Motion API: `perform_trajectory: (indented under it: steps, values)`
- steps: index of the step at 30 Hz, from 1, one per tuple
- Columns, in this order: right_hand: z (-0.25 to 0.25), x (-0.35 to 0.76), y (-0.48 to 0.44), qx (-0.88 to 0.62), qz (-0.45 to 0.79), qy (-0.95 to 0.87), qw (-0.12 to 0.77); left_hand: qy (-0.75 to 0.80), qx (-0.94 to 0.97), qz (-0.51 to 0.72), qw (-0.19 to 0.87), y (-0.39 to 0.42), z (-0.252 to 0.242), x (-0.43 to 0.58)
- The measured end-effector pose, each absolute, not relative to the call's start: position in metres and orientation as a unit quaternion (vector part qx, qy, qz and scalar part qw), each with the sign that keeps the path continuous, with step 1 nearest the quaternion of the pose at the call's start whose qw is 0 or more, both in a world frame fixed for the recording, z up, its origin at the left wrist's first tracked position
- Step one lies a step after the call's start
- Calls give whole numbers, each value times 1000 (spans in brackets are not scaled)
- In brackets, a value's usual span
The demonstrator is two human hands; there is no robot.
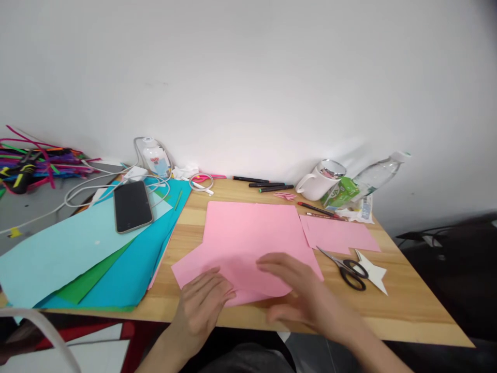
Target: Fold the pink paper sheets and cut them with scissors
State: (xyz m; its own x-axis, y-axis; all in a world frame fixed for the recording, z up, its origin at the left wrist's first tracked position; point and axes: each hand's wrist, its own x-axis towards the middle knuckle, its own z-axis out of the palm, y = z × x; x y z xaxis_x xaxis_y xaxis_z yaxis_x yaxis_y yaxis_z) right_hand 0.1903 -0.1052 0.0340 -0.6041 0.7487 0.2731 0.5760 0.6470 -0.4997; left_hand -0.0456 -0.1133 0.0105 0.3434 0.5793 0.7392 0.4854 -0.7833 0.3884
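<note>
Sheets of pink paper (252, 233) lie overlapping in the middle of the wooden table, the lower one angled and reaching toward the front edge. My left hand (205, 300) presses on the lower left part of the pink paper, its fingers bent and close together. Over the right side of that paper, my right hand (297, 290) is open, with thumb and fingers apart and nothing between them. To its right are black-handled scissors (351, 272), partly lying over a white paper star (375, 274). Smaller pink pieces (341, 233) rest behind the scissors.
At left, a phone (133, 206) lies on blue and green sheets (155, 223), with a white cable around it. Several markers (267, 185), a white mug (320, 180), a green box (341, 191) and a tilted clear bottle (378, 176) stand or lie near the wall.
</note>
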Motion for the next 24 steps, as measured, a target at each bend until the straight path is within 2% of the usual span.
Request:
perform_trajectory:
  steps: [5, 13, 19, 24]
  values:
    - [-2, 176, -94, -313, 148, -897, 275, 437, 784, 419, 138, -123, -2, -64]
    - [66, 173, -94, -266, -60, -921, 280, 459, 781, 412, 94, -105, -13, -84]
    - [40, 173, -107, -352, 26, -916, 190, 420, 836, 348, 66, -83, -38, -82]
    - [38, 165, -109, -318, 206, -909, 176, 381, 852, 355, 54, -79, -50, -80]
